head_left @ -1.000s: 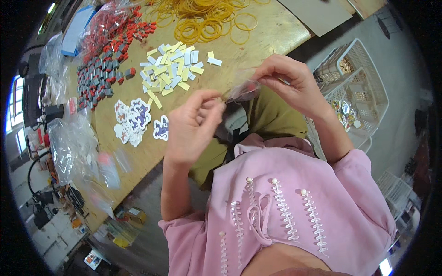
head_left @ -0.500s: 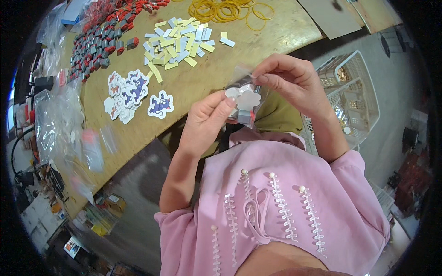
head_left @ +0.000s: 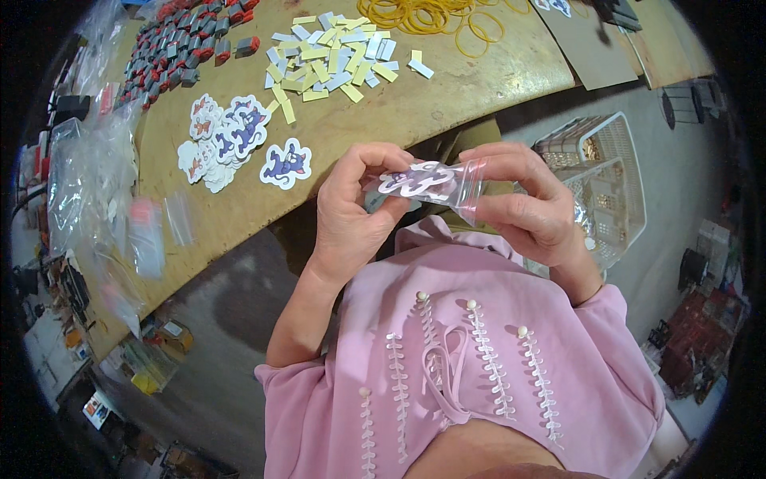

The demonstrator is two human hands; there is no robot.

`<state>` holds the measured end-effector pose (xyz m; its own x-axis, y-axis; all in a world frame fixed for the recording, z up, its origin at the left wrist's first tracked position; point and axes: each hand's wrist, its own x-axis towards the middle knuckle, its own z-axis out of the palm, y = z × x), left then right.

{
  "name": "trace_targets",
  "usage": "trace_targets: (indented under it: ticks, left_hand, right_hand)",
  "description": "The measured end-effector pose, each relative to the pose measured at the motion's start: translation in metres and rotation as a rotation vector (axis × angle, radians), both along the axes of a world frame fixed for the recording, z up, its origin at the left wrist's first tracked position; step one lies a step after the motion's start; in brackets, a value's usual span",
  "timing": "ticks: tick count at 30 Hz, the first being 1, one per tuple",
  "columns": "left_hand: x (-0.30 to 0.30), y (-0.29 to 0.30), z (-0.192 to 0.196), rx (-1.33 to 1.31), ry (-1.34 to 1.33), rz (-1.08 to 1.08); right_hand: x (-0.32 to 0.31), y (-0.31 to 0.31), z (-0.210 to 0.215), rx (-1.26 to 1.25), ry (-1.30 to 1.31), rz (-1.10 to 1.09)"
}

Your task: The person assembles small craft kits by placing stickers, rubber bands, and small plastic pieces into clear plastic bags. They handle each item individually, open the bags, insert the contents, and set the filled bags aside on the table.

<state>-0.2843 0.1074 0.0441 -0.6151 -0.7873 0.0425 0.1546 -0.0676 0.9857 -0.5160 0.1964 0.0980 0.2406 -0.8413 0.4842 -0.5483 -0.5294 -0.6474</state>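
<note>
Between my hands, above the table's front edge, is a small clear zip bag (head_left: 453, 194) with a pinkish-red strip along its mouth. A purple-and-white cat cutout shows through the plastic. My left hand (head_left: 351, 203) is closed around the filled end, its thumb below and fingers above; part of the contents is hidden there. At the strip end, my right hand (head_left: 531, 199) grips the bag between thumb and fingers. A single cat cutout (head_left: 286, 164) lies on the table to the left, beside a pile of similar cutouts (head_left: 215, 172).
Yellow and pale strips (head_left: 331, 60) lie heaped on the wooden table (head_left: 231, 211). Behind are grey-and-red pieces (head_left: 171, 60) and yellow rubber bands (head_left: 415, 14). Empty clear bags (head_left: 148, 243) lie at the left. A white plastic basket (head_left: 634, 191) with packed bags stands at the right.
The bag has been turned sideways, its mouth now toward my right hand and its cat picture showing. My right hand has come down and right; the view has shifted slightly.
</note>
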Motion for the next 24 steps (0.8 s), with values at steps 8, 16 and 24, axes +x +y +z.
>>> trace_targets:
  ticks: [8, 16, 24]
  left_hand:
    - [-0.001, 0.004, 0.006, 0.149, -0.021, 0.038]
    - [0.001, 0.012, 0.0, 0.157, -0.055, 0.0]
    - [0.001, 0.009, 0.001, 0.284, -0.042, -0.035]
  right_hand:
    - [0.021, -0.007, -0.003, -0.041, 0.018, -0.163]
    - [0.018, -0.011, -0.003, 0.136, -0.031, -0.265]
    - [0.022, -0.006, -0.009, 0.248, -0.322, -0.393]
